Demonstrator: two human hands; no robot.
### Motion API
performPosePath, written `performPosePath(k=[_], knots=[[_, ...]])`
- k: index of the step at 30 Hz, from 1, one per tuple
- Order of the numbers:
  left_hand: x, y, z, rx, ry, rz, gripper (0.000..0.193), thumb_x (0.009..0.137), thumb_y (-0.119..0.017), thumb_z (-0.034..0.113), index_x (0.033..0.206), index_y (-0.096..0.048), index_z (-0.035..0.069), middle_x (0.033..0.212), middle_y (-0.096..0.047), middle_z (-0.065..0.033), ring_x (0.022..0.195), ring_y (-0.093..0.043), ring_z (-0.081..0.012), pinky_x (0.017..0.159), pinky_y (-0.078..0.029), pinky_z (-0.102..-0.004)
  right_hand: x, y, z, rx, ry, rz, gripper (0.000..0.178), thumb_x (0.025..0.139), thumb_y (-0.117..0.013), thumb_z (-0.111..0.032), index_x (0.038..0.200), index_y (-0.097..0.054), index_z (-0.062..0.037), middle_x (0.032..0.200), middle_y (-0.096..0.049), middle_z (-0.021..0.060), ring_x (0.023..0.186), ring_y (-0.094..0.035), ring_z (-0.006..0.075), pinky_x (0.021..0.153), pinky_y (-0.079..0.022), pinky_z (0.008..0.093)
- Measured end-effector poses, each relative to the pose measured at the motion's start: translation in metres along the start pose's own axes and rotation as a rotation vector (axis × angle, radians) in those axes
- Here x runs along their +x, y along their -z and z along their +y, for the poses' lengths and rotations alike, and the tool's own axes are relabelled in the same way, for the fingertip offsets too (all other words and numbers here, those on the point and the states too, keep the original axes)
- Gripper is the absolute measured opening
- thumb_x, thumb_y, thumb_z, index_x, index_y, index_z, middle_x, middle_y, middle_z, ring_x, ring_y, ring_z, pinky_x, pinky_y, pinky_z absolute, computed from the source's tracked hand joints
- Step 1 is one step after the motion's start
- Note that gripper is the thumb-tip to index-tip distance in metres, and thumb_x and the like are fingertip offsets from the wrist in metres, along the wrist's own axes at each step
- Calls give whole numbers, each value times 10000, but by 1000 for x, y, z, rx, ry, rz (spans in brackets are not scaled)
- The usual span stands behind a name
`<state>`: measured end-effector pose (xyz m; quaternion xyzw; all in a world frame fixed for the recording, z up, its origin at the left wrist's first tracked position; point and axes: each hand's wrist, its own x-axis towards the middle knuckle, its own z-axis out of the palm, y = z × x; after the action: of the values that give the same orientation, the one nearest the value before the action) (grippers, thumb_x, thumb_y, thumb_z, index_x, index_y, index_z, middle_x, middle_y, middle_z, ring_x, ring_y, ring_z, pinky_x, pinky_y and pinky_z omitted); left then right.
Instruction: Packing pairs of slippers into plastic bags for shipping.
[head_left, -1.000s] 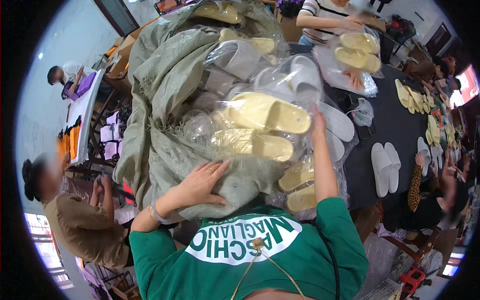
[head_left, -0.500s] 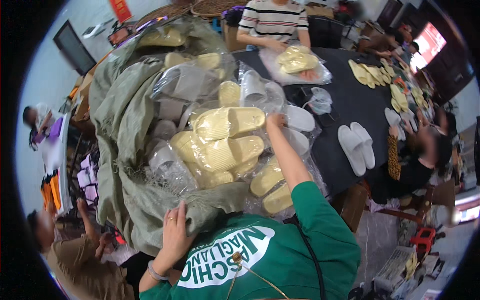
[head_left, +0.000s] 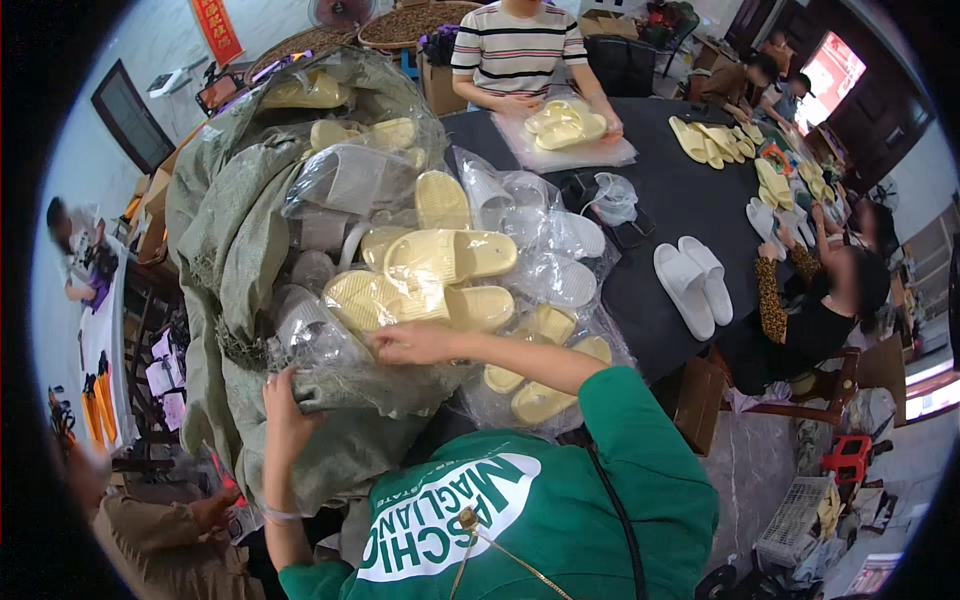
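A grey-green woven sack (head_left: 225, 240) lies wide at its mouth, full of slippers in clear plastic bags. My left hand (head_left: 287, 408) is closed on the sack's near rim, with its fingers at the folded cloth. Just right of it, my right hand (head_left: 405, 343) reaches across with curled fingers, at the near side of the bagged yellow slippers (head_left: 450, 255) and above the rim. What its fingertips pinch, if anything, is hidden. Bagged grey slippers (head_left: 310, 325) lie left of that hand. Bagged white slippers (head_left: 570, 255) and more bagged yellow slippers (head_left: 545, 400) lie to the right.
A loose pair of white slippers (head_left: 690, 285) rests on the black table (head_left: 640, 350). Across it, a person (head_left: 520, 50) holds yellow slippers (head_left: 565, 123) over plastic bags. Other people work at the right, beside more yellow slippers (head_left: 710, 140). A wooden chair (head_left: 700, 405) stands near my right.
My right hand has come back from the white slippers to the sack's near rim. My left hand has moved left and forward along the rim. The person opposite has lowered the yellow slippers.
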<state>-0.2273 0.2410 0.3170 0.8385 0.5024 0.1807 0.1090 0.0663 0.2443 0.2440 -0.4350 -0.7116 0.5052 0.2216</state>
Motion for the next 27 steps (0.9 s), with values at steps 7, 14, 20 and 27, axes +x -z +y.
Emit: performPosePath(k=[7,14,20,27], knots=[[12,12,0,82,-152,-166,506,510,-773,111,953,-542,27,968,-517,-171,947,-482,-385,789,-408,-453,26,-38,27,-76,183,32,273,865,-597,-221,1071,-583,-44,977,-643,143,908,-615,302,791,-486,374],[-23,-1,33,65,-64,355,277,553,-618,-4,803,-507,36,858,-473,-142,902,-474,-352,772,-379,-413,-42,-34,-37,336,431,-193,132,893,-585,-161,901,-570,-31,793,-531,39,749,-515,127,673,-416,267],[-88,-26,10,224,-379,674,165,621,-627,89,640,-465,110,983,-617,-43,946,-562,-243,783,-410,-366,-54,-74,-28,-213,405,-226,237,849,-639,-214,1024,-613,-57,944,-599,122,878,-607,296,722,-497,373],[-115,-1,25,193,-464,428,208,682,-586,60,646,-384,96,1105,-642,-117,1061,-608,-284,842,-424,-367,18,-86,-36,-257,385,201,947,664,-785,-270,1407,-223,-97,1405,-262,202,1309,-286,379,1064,-299,429]])
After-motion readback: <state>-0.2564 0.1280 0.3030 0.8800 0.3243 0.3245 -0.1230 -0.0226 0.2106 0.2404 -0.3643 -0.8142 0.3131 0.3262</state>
